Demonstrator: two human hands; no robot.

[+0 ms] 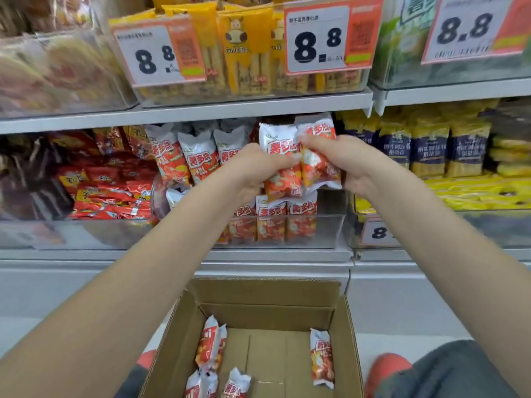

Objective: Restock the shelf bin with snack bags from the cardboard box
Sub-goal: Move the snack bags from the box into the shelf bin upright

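Fingers (290, 161) of the left hand (253, 168) curl round a red-and-white foil snack bag (280, 165), thumb pressed across its front; fingers of the right hand (342, 165) pinch a second red-and-white snack bag (319, 156) just beside the first, the two bags touching edge to edge; both bags are held upright above the clear plastic shelf bin (330, 225) on the middle shelf; inside that bin stand more bags of the same kind (271, 222) in a front row, with further ones (198, 159) leaning behind and to the left; below, an open brown cardboard box (349, 334) sits in front of the person's knees, and a few loose snack bags (321, 357) lie on its bottom, some at the left and one against the right wall; on the upper shelf, yellow packets (244, 47) fill a clear bin behind white-and-orange price cards (319, 38) reading 8.8; red wrappers (109, 191) fill the bin to the left, and yellow-and-blue packs (425, 150) the one to the right.
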